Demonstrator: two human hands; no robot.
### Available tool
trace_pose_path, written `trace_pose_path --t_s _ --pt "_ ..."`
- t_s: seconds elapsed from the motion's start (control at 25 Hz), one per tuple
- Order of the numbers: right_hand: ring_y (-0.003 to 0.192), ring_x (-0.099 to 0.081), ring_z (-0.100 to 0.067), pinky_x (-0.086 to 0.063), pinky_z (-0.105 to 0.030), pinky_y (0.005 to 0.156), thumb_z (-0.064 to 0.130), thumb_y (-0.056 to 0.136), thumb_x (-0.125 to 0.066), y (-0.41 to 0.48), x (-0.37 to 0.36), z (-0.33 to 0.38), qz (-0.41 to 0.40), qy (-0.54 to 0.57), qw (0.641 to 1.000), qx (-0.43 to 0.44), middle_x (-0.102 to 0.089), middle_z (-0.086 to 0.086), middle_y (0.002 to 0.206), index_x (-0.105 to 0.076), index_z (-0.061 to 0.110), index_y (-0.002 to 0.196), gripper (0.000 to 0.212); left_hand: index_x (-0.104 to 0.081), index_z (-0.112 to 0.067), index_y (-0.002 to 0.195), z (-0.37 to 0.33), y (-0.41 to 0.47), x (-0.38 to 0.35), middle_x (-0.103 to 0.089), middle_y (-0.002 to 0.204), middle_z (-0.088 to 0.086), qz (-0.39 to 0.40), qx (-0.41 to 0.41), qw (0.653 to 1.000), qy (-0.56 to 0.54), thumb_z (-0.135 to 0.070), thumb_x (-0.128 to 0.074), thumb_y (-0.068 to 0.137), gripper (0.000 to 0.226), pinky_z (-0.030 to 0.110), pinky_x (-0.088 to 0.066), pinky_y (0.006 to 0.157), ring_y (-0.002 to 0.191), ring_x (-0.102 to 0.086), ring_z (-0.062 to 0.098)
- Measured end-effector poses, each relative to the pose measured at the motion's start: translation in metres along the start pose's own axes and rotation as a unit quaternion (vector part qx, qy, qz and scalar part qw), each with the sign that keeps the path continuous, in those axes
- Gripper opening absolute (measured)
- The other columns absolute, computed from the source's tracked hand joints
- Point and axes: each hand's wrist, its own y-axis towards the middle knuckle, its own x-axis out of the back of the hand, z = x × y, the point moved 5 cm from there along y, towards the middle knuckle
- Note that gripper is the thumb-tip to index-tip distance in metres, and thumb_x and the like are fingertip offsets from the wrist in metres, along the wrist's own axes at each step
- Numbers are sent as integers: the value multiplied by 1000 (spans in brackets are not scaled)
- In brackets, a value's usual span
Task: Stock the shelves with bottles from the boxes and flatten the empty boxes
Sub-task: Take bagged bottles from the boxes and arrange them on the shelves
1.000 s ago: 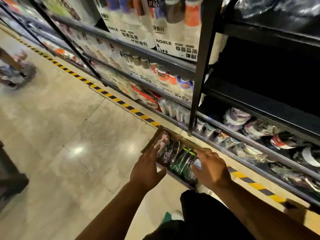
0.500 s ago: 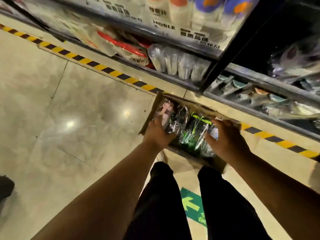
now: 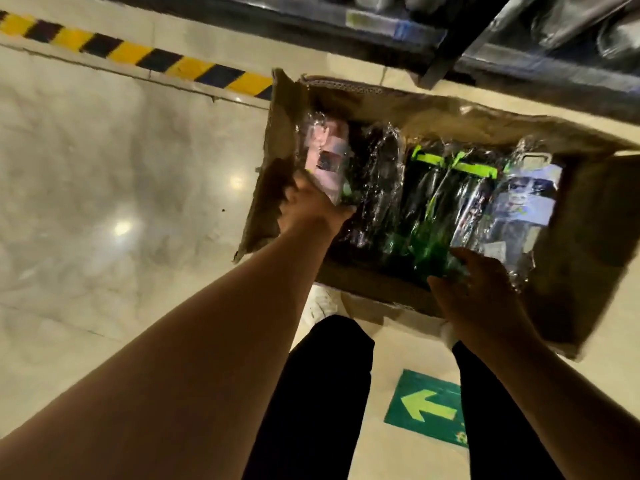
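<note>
An open cardboard box (image 3: pixel 433 109) stands on the floor in front of the bottom shelf (image 3: pixel 381 26), its flaps spread. Inside lie several plastic-wrapped bottles: a pink one (image 3: pixel 329 150) at the left, dark and green ones (image 3: pixel 433 202) in the middle, a blue-grey one (image 3: pixel 519 199) at the right. My left hand (image 3: pixel 311 206) grips the near end of the pink bottle at the box's left side. My right hand (image 3: pixel 485 289) reaches over the near wall, fingers curled around the lower end of the green bottles. Motion blur hides the exact finger positions.
A yellow-and-black hazard stripe (image 3: pixel 138 55) runs along the floor by the shelf. A green arrow sticker (image 3: pixel 429 407) lies on the floor between my legs (image 3: pixel 322 393). Glossy tiled floor (image 3: pixel 104 202) stretches to the left.
My head has dropped closer to the box, which now fills more of the view. My right hand has moved from the box's far right side to the near end of the green bottles.
</note>
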Motion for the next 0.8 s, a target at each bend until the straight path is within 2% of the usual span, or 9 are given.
trace_pose_path --t_s 0.12,0.24,0.32,0.4,0.44,0.52,0.6,0.72,0.8 --pt "130 -44 -34 -42 -42 103 36 91 -66 21 0 -20 -42 -21 998 -44 -37 -13 147 -38 25 147 64 3 -13 156 5 13 -9 -22 156 20 -34 -17 999 13 -51 -76 79 117 50 -37 107 137 -34 44" --pt "143 -25 -39 -29 -45 114 39 89 -68 49 17 -43 -97 -9 984 -152 -22 -19 156 -23 20 155 82 -3 -14 156 3 14 -7 -35 150 13 -43 -50 997 -41 -45 -78 78 113 44 -41 105 132 -43 35" --pt "147 -15 -40 -20 -45 118 48 87 -69 68 25 -52 -116 -10 965 -234 -12 -22 160 -8 15 157 99 -19 -16 152 0 6 -10 -49 132 -3 -21 -75 986 -148 -34 -82 77 100 27 -50 88 112 -54 15" --pt "146 -14 -40 -20 -48 117 52 82 -72 87 25 -64 -147 2 951 -272 -9 -21 161 -1 17 157 109 -38 -15 143 -10 -6 -24 -61 119 -3 40 -107 975 -189 -27 -84 74 83 16 -51 63 89 -64 7" --pt "146 -13 -41 -20 -50 117 48 84 -72 98 19 -69 -152 18 951 -270 -6 -21 161 1 19 157 107 -45 -13 137 -14 -10 -32 -65 114 1 62 -128 970 -195 -22 -84 73 76 15 -51 58 83 -67 6" --pt "146 -13 -40 -22 -51 116 39 89 -68 113 9 -77 -165 33 950 -262 -5 -19 161 2 20 157 99 -45 -15 129 -25 -14 -41 -65 109 -2 85 -168 960 -206 -8 -84 73 68 13 -51 63 85 -66 4" --pt "143 -21 -38 -30 -47 112 41 84 -74 116 6 -83 -188 23 942 -277 -13 -17 159 -4 17 156 103 -39 -16 132 -32 -11 -48 -62 111 -5 114 -177 955 -208 -7 -84 73 75 21 -52 80 99 -64 6" --pt "135 -34 -41 -33 -45 110 44 72 -83 119 6 -84 -185 46 949 -253 -27 -21 152 -13 14 152 110 -42 -6 137 -37 -1 -56 -65 118 1 154 -166 955 -192 -24 -88 69 84 30 -53 92 109 -64 19" --pt "128 -45 -42 -41 -48 105 46 69 -84 118 9 -86 -156 89 951 -252 -41 -18 145 -14 17 149 110 -48 -2 133 -41 -5 -57 -68 117 6 168 -178 952 -184 -51 -89 53 102 36 -54 94 109 -66 23"
